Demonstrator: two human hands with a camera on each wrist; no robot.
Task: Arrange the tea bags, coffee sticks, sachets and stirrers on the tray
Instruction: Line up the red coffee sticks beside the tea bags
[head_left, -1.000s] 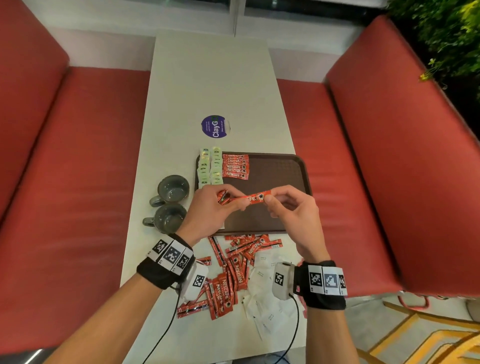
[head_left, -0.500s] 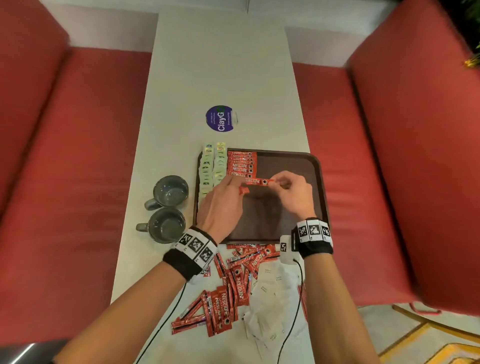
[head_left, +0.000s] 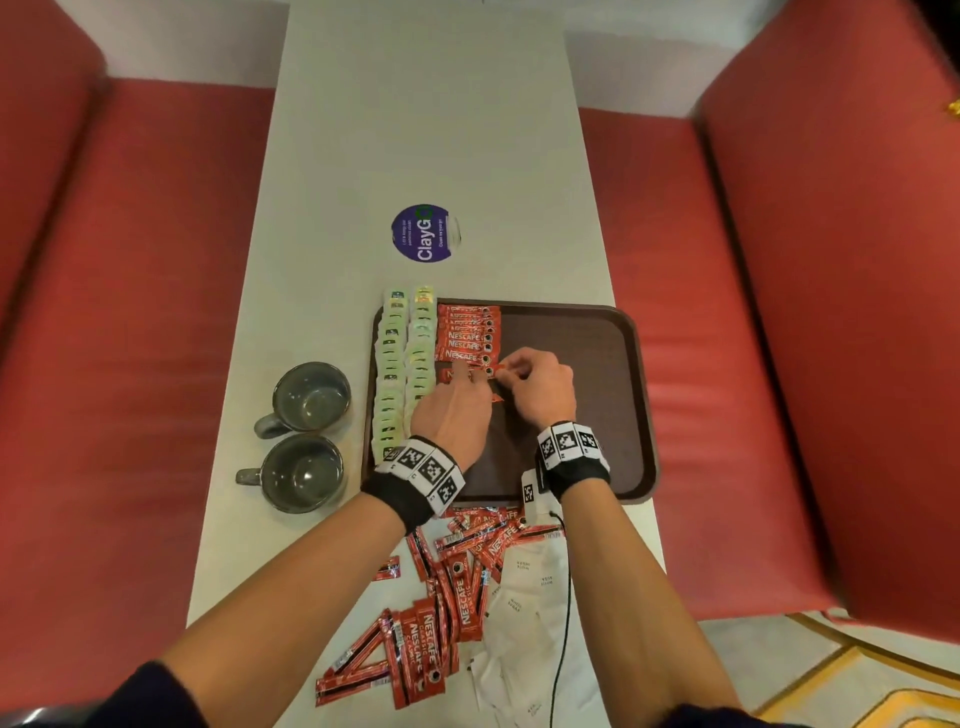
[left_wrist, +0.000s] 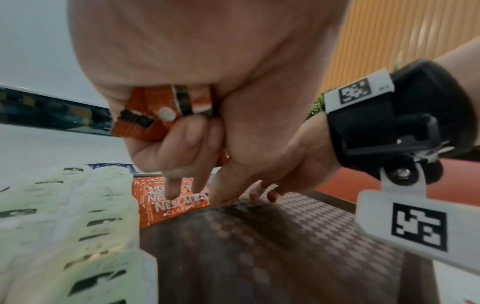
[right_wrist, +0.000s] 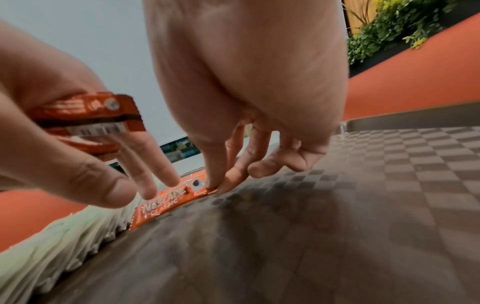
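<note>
White table (head_left: 415, 130) between two red benches (head_left: 130, 312); brown tray (head_left: 597, 395) at the near end, two grey mugs (head_left: 304, 436) just left of it, a purple round sticker (head_left: 422, 232) beyond. A second ago both hands held one coffee stick in the air above the tray's near half; now they are down on the tray floor and the stick (right_wrist: 166, 202) lies flat, directly below the row of coffee sticks (head_left: 467, 332) already laid out. Right hand (head_left: 540, 387): thumb and forefinger pinched together on the stick's right end, pressing it to the tray. Left hand (head_left: 452, 410): two fingertips (left_wrist: 171, 189) reach down to the stick's left part while the curled fingers clamp a small bundle of spare sticks (left_wrist: 166, 109) against the palm. Two columns of pale green tea bags (head_left: 408, 364) fill the tray's left edge, touching the stick row. Reading: the row has gained one stick and the placing is all but finished; release looks near. Much remains: a loose heap of coffee sticks (head_left: 441, 597) and white sachets (head_left: 524, 587) lies on the table by the tray's near edge, under the forearms. No stirrers visible. The tray's right half stays bare.
</note>
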